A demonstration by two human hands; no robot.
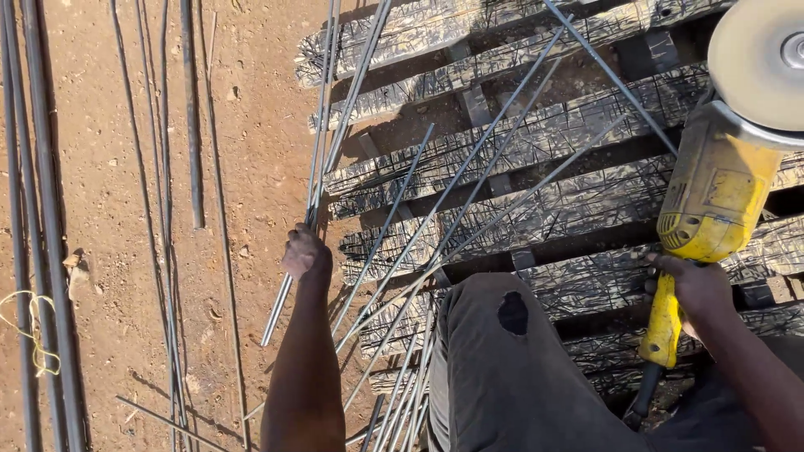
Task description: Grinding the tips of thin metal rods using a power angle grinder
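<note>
My left hand (303,252) is closed around thin steel rods (321,142) that run from the dirt up over the left edge of a scarred wooden pallet (536,138). My right hand (693,283) grips the handle of a yellow angle grinder (710,199), whose round cutting disc (754,60) sits at the upper right above the pallet. Several other long rods (469,180) lie diagonally across the pallet slats, passing under my bent knee in dark torn trousers (502,351).
Reddish dirt ground (109,167) lies to the left, with more long rods and bars (42,209) along it and a short bar (191,117). A loop of yellow wire (38,335) lies near the left edge. The grinder's cable (641,402) hangs at the lower right.
</note>
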